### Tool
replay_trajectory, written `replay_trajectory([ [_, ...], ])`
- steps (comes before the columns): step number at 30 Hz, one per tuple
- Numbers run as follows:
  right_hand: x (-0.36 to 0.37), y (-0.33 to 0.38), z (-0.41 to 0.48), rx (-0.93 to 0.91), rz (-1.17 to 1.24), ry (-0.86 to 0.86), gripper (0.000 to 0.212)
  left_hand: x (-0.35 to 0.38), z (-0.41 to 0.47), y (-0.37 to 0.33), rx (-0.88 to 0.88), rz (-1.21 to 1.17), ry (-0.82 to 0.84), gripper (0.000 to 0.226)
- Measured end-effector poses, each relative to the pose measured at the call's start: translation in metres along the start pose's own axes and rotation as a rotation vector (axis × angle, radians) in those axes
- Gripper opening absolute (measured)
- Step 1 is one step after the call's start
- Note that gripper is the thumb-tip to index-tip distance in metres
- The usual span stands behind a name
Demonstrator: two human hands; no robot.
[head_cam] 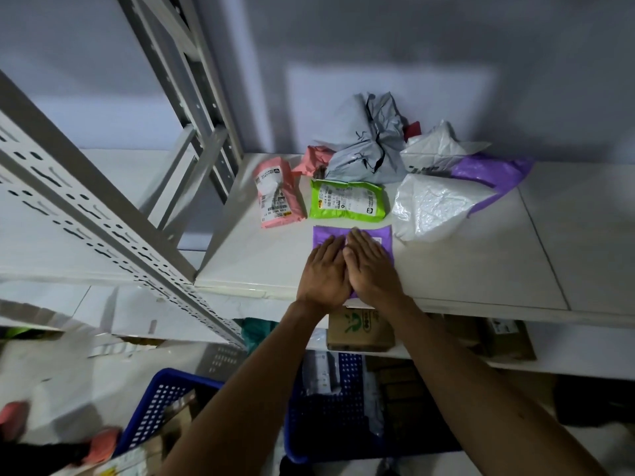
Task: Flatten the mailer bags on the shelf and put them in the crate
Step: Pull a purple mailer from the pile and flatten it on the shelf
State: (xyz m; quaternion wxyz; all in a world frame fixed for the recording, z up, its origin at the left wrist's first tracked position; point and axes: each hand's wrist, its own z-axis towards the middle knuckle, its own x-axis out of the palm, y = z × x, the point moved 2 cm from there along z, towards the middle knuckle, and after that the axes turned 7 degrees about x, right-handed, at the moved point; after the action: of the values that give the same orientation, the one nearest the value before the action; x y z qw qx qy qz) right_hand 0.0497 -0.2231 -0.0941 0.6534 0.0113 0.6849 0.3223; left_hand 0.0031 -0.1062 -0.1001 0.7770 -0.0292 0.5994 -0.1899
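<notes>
Here both flat hands, left hand (324, 269) and right hand (372, 266), press the purple mailer (385, 237).

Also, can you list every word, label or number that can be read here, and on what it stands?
None can be read for certain.
Pink mailer: white shipping label, print blurred.
Green mailer: barcode label, too small.
Cardboard box: green logo, characters blurred.
Purple mailer: label mostly under the right hand.
</notes>
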Motion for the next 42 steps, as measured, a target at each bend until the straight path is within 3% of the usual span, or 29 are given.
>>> replay_trajectory([
  [3, 0.003, -0.017, -0.005, -0.088, -0.175, 0.005, 0.061, -0.003, -0.003, 0.002, -0.047, -0.011, -0.041, 0.051],
  [5, 0.001, -0.021, -0.007, -0.054, -0.22, 0.018, 0.064, -0.005, -0.004, 0.004, -0.133, -0.045, -0.04, 0.056],
  [10, -0.004, -0.029, -0.007, 0.068, -0.183, 0.013, 0.065, -0.008, -0.014, 0.016, -0.18, -0.023, 0.014, 0.063],
  [18, 0.0, -0.031, -0.005, 0.081, -0.181, -0.054, 0.073, -0.016, -0.02, 0.017, -0.269, 0.07, 0.027, 0.076],
  [26, -0.005, -0.031, -0.003, 0.118, -0.169, -0.048, 0.07, -0.02, -0.002, 0.018, -0.266, 0.03, 0.096, 0.085],
  [29, -0.003, -0.035, -0.002, 0.098, -0.186, -0.04, 0.069, -0.021, 0.005, 0.016, -0.226, 0.051, 0.055, 0.077],
  [32, -0.001, -0.033, 0.005, 0.051, -0.218, -0.042, 0.091, -0.01, 0.009, 0.01, -0.048, 0.007, -0.035, 0.058],
  [37, 0.004, -0.008, 0.002, -0.022, -0.108, -0.128, 0.06, 0.0, 0.008, 0.009, -0.086, -0.098, -0.045, 0.051],
  [42, 0.007, -0.013, 0.005, -0.048, -0.209, -0.102, 0.055, -0.003, 0.011, 0.011, -0.14, -0.119, -0.013, 0.06],
])
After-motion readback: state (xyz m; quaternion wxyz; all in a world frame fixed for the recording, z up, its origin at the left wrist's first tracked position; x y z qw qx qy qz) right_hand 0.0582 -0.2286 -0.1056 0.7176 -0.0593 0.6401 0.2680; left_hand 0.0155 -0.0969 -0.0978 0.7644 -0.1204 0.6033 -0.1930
